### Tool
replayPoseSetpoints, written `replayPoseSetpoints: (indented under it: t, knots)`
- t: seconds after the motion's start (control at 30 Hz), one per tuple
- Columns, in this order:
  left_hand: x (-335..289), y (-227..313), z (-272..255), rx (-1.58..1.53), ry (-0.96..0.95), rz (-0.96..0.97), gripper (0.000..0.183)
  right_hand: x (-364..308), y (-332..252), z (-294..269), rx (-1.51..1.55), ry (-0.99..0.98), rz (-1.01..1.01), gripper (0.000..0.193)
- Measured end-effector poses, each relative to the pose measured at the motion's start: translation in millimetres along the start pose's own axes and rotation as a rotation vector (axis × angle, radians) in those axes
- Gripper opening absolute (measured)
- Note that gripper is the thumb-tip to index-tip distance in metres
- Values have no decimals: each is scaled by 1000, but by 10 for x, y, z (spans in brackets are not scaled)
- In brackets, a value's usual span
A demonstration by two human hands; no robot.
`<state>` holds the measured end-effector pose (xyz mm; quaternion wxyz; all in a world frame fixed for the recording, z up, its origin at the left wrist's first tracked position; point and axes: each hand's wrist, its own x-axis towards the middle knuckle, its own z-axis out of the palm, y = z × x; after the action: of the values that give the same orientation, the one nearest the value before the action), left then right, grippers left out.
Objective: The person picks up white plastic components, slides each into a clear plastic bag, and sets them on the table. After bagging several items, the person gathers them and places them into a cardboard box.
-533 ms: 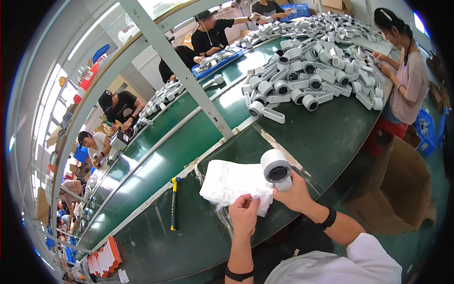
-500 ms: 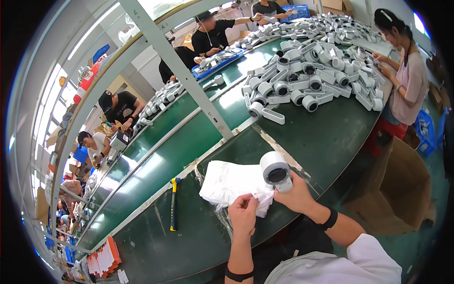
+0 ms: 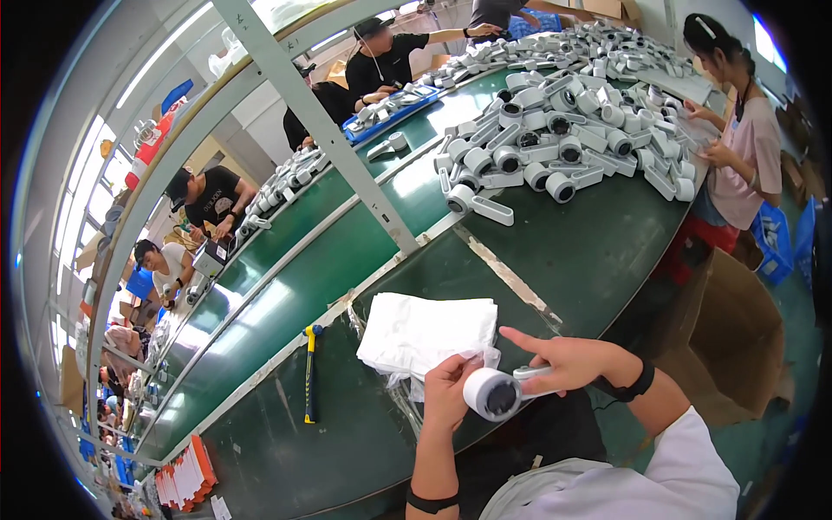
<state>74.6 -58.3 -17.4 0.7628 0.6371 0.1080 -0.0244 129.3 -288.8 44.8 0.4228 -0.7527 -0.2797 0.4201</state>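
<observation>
Right hand (image 3: 579, 362) grasping a white round-headed device (image 3: 476, 387) by its handle, left hand (image 3: 445, 393) pinching the edge of stacked white plastic bags (image 3: 425, 329), yellow-handled hammer (image 3: 311, 368) on tabletop (image 3: 347, 459)

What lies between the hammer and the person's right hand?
In the head view, between the hammer and right hand lie a stack of white sheets or bags, the left hand and the grey-white part.
</observation>
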Motion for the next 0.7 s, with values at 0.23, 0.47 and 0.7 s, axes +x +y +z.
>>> replayPoseSetpoints:
  t: [0.23,0.47,0.7]
  knots:
    - [-82,7,-105,68,-95,26,18,221,185,-48,92,-87,-61,56]
    - [-185,31,-132,130,152,168,20,177,160,99,-281,396,-233,39]
    - [-198,77,64,756,279,747,11,100,93,277,-504,550,-75,40]
